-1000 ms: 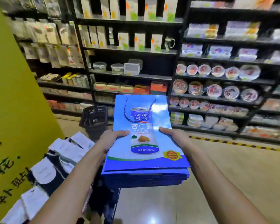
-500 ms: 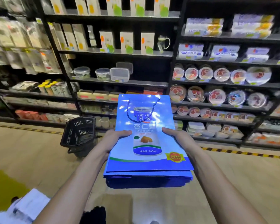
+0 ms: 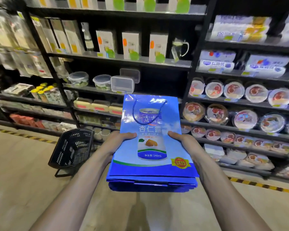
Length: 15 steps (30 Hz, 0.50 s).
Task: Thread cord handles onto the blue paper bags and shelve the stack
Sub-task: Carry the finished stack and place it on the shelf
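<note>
Stack of blue bags (image 3: 150,165): top cord handle (image 3: 133,110) threaded; left hand (image 3: 117,142), right hand (image 3: 183,140) grasping its sides; shelves (image 3: 172,64), twelve o'clock, shelving outstanding.

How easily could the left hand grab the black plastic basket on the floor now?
Probably not easily: the left hand grips the stack of blue paper bags, and the black plastic basket sits low beyond it.

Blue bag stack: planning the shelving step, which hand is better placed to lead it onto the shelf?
Right, slightly: left hand and right hand both grip the blue bag stack, but the right sits below the shelf gap beside the clear containers.
</note>
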Motion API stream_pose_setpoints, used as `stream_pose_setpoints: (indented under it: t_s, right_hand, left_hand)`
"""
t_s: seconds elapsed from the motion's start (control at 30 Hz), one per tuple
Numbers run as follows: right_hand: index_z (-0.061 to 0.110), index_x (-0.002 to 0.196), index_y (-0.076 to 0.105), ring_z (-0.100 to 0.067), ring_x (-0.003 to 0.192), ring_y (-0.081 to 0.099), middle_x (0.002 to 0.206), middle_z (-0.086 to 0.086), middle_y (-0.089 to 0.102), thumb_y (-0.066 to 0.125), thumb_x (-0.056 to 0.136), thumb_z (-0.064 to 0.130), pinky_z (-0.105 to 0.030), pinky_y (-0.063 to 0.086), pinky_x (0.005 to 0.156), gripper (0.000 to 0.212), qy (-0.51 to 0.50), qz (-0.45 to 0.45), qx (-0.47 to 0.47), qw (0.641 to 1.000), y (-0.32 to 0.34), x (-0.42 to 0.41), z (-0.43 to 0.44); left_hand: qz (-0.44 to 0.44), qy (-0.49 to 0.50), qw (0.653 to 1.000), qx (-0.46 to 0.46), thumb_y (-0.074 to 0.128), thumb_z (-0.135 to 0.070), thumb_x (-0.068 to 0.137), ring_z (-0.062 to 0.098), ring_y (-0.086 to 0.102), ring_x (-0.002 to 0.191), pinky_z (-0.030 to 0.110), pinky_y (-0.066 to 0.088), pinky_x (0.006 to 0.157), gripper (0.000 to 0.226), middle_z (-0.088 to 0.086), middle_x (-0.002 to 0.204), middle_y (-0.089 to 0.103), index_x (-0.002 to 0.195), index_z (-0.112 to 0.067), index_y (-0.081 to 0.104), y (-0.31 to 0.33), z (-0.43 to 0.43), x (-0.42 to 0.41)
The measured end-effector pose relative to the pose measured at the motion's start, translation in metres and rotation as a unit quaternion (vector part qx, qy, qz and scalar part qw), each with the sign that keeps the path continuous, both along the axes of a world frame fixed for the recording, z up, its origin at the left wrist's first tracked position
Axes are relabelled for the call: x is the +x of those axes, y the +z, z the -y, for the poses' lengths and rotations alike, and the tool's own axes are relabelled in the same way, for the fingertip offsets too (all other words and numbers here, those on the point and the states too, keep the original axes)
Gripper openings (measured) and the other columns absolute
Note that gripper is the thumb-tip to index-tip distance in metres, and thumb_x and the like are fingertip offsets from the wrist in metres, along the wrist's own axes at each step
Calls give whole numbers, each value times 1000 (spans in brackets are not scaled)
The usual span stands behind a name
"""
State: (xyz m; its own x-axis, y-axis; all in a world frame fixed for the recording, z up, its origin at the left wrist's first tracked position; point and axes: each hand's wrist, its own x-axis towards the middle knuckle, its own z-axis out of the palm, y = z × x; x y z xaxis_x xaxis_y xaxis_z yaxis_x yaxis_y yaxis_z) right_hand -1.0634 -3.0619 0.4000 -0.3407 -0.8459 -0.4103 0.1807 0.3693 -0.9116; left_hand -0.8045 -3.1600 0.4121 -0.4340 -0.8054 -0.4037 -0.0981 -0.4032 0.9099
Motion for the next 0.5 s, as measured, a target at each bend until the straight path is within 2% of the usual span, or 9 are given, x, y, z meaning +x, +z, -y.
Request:
stream_pose_setpoints:
  t_s: [0.1, 0.17, 0.2, 0.23, 0.27, 0.3, 0.37, 0.5]
  right_hand:
    - [5, 107, 80, -44, 101, 74, 104, -20, 78, 84, 83, 36, -62, 51, 104, 39, -8, 16, 4, 1000, -16, -25, 53]
    - [4, 107, 80, -42, 99, 75, 103, -19, 79, 84, 82, 35, -58, 54, 102, 40, -13, 18, 8, 1000, -22, -35, 83]
    - [3, 108, 79, -38, 94, 76, 101, -18, 79, 83, 85, 33, -50, 60, 95, 38, -25, 23, 9, 999, -28, -44, 104]
    - [2, 109, 78, -33, 86, 78, 98, -16, 80, 80, 88, 29, -40, 63, 81, 34, -32, 29, 8, 999, -31, -51, 125]
    - [1, 109, 76, -29, 79, 78, 95, -15, 80, 77, 91, 25, -33, 62, 67, 30, -39, 35, 8, 999, -33, -57, 145]
    - [0, 111, 75, -29, 76, 77, 96, -16, 80, 75, 92, 23, -30, 60, 60, 29, -46, 43, 9, 998, -35, -63, 165]
    - [-3, 117, 73, -36, 86, 76, 104, -21, 78, 75, 93, 23, -33, 62, 65, 35, -61, 59, 12, 996, -39, -76, 203]
    - [-2, 122, 71, -45, 109, 71, 111, -22, 76, 72, 95, 24, -42, 62, 83, 37, -82, 75, 13, 994, -47, -99, 270]
  left_hand:
    - [6, -3, 1000, 7, 75, -20, 90, 37, 76, 93, 42, 63, 76, 35, 15, 107, 78, 121, -3, 69, -8, 54, -23]
    - [15, -14, 1000, 6, 75, -21, 91, 36, 77, 91, 39, 63, 72, 35, 14, 106, 79, 120, -3, 69, -14, 87, -36]
    - [16, -21, 1000, 6, 74, -21, 91, 35, 77, 89, 37, 63, 68, 33, 14, 106, 79, 119, -3, 70, -20, 110, -45]
    - [15, -23, 1000, 6, 74, -20, 92, 34, 78, 88, 36, 63, 66, 32, 14, 105, 79, 119, -3, 71, -23, 131, -54]
    - [12, -25, 1000, 10, 74, -20, 91, 34, 77, 89, 38, 63, 69, 32, 14, 106, 79, 119, -3, 71, -26, 153, -62]
    - [15, -31, 999, 11, 74, -20, 91, 35, 77, 91, 42, 64, 75, 34, 14, 107, 79, 120, -3, 70, -28, 176, -70]
    - [20, -43, 999, 12, 75, -21, 91, 36, 76, 95, 45, 63, 80, 35, 13, 108, 78, 121, -4, 70, -33, 221, -87]
    - [25, -62, 998, 6, 74, -19, 92, 33, 77, 91, 38, 63, 69, 32, 12, 107, 79, 121, -6, 69, -39, 302, -120]
